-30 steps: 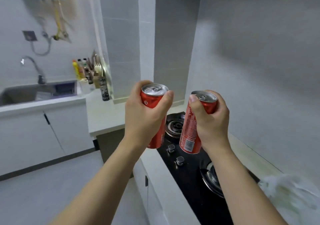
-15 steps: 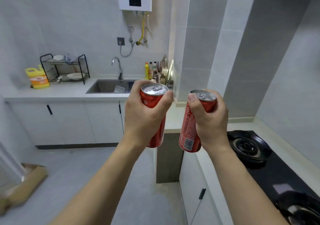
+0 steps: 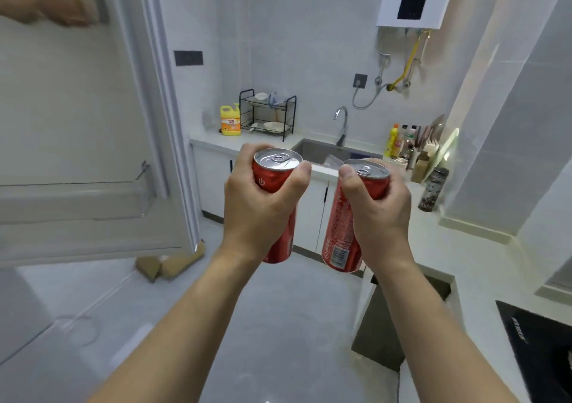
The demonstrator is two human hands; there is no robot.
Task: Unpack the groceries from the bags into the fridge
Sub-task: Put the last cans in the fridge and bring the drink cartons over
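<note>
Two red cans, one per hand, both upright at chest height, mid-frame. Left hand (image 3: 263, 207) wraps the left can (image 3: 274, 179), fingers curled round the body, thumb near the rim. Right hand (image 3: 376, 210) grips the right can (image 3: 342, 241) high up, so most of the can hangs below the fist.

Risks:
- Right can could slip down; the grip sits near the top only.
- Cans are just beside each other and could knock together.
- Both hands are full, so there is no free hand for moving anything in the fridge.

Fridge door (image 3: 77, 124) is open at 9 o'clock, with its door shelf (image 3: 74, 198) nearest the left can. Cardboard (image 3: 173, 263) lies on the floor below the door edge: a trip hazard. Sink (image 3: 334, 151) and dish rack (image 3: 267, 114) sit at 12 o'clock on the surface (image 3: 483, 266); hob (image 3: 538, 350) at 4 o'clock.
</note>
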